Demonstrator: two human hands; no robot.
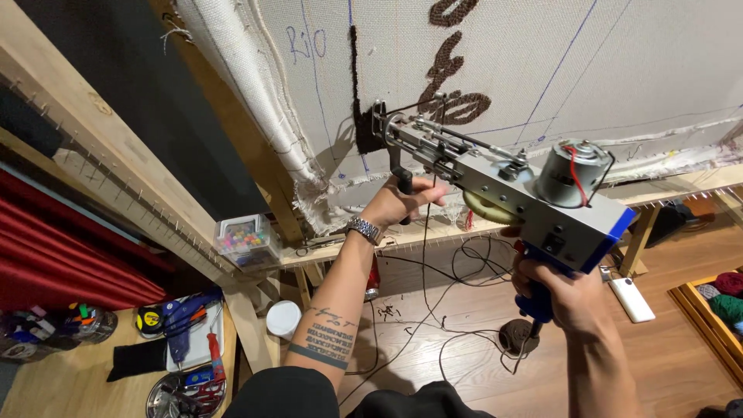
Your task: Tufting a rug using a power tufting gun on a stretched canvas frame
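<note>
Cloth [542, 46], pale and stretched over the wooden frame [116, 147], fills the space ahead of you, with dark brown tufted shapes [457, 104] on it. Your tufting gun [503, 182] is pressed nose-first against that cloth. Your right hand [561, 290] has its grip closed around the blue rear handle; your left hand [395, 203] wraps the black front handle [404, 186].
</note>
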